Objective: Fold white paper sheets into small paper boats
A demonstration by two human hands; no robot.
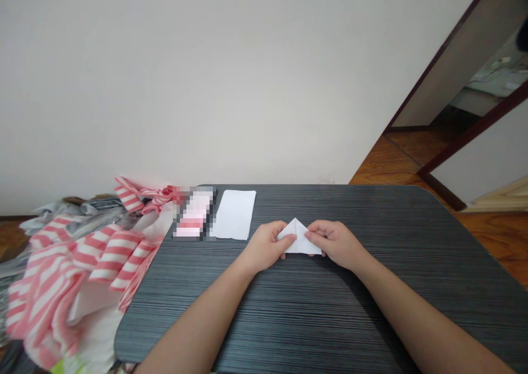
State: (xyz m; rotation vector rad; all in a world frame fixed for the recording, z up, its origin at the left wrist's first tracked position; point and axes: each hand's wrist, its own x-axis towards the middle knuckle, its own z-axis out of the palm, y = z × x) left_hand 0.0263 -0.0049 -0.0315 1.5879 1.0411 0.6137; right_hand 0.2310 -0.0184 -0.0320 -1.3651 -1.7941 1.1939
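Observation:
A white sheet of paper folded into a triangle is held between my two hands, its point facing away from me. A crease or seam runs down from the tip. My left hand grips its left side, thumb on top and fingers beneath. On the right side, my right hand pinches it the same way. Both hands are low over the dark table; whether the paper touches the surface I cannot tell. To the left of my left hand lies a stack of white paper.
A blurred-out pink and white rectangular item lies beside the paper stack. Red-and-white striped cloth and other fabrics are heaped off the table's left edge. A pale wall stands behind the table, with a doorway and wooden floor at right.

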